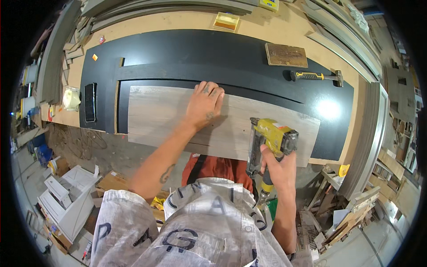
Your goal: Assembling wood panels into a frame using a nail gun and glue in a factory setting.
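Note:
A long grey wood-grain board [155, 111] lies on a large black panel [195, 49] on the workbench, its near side reaching past the panel's edge towards me. My left hand [206, 105] grips the board's far edge, the fingers curled over it near the middle. In my right hand [280, 167] is a yellow and black nail gun [272, 132], its grip wrapped by my fingers. The gun stands over the right part of the board; whether its nose touches the wood, I cannot tell. A dark strip [155, 71] lies on the panel beyond the board.
A hammer [313, 76] and a brown wood block [286, 55] rest on the panel's far right. At its left lies a black phone [90, 102]. A small yellow box [226, 21] sits behind. Stacked grey boards [173, 10] line the bench's back; more stand at both sides.

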Demonstrator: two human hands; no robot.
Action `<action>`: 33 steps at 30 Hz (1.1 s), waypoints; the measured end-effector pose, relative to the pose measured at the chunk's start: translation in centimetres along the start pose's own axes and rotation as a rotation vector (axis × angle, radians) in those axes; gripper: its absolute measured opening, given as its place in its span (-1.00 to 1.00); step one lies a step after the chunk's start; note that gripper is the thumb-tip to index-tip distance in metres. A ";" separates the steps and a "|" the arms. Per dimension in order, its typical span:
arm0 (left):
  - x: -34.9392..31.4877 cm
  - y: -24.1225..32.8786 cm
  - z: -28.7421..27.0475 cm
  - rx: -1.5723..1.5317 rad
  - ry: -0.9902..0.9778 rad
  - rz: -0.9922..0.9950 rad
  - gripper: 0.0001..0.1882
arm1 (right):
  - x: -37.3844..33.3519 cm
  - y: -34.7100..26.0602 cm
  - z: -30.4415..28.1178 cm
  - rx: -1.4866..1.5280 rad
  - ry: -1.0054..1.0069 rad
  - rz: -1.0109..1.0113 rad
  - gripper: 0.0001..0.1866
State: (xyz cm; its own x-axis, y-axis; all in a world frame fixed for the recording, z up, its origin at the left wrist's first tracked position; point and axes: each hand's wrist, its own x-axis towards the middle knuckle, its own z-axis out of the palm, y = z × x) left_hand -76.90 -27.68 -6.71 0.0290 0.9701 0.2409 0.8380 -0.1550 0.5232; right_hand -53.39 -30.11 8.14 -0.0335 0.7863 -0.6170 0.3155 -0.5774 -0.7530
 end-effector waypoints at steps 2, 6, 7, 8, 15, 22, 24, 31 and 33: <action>-0.2 0.0 -0.3 0.024 0.025 0.000 -0.87 | 0.9 -0.4 1.3 -0.071 -0.047 -0.001 -0.77; 0.1 -0.1 -0.2 0.045 -0.069 0.013 -0.85 | 3.1 -1.1 3.9 -0.097 -0.067 -0.012 -0.75; 0.1 -0.3 0.0 0.049 -0.101 -0.006 -0.81 | 3.3 -1.0 4.5 -0.098 -0.068 -0.011 -0.75; 0.1 -0.1 -0.2 0.072 -0.128 -0.006 -0.80 | 3.9 -1.0 4.9 -0.072 -0.056 0.002 -0.76; 0.3 -0.3 -0.3 -0.010 -0.095 0.011 -0.84 | 4.3 -2.2 7.3 -0.059 0.028 0.051 -0.80; 0.1 -1.0 0.0 -0.016 -0.103 0.035 -0.78 | 4.2 -3.9 9.0 -0.171 0.099 0.072 -0.78; 0.1 -0.9 -0.3 -0.049 -0.123 0.028 -0.75 | 4.1 -4.1 9.2 -0.198 0.129 0.095 -0.77; 0.0 -1.1 -0.2 -0.091 -0.098 0.006 -0.71 | 4.0 -4.5 9.7 -0.258 0.143 0.068 -0.76; 0.0 -1.1 -0.4 -0.106 -0.138 -0.013 -0.70 | 4.0 -4.6 9.8 -0.281 0.140 0.061 -0.75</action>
State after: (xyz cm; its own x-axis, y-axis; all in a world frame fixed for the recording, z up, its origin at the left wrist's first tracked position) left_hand -78.03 -27.56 -6.93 0.0989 0.9875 0.1225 0.7769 -0.1535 0.6106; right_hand -64.23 -26.46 6.90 0.1180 0.7859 -0.6069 0.5632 -0.5564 -0.6110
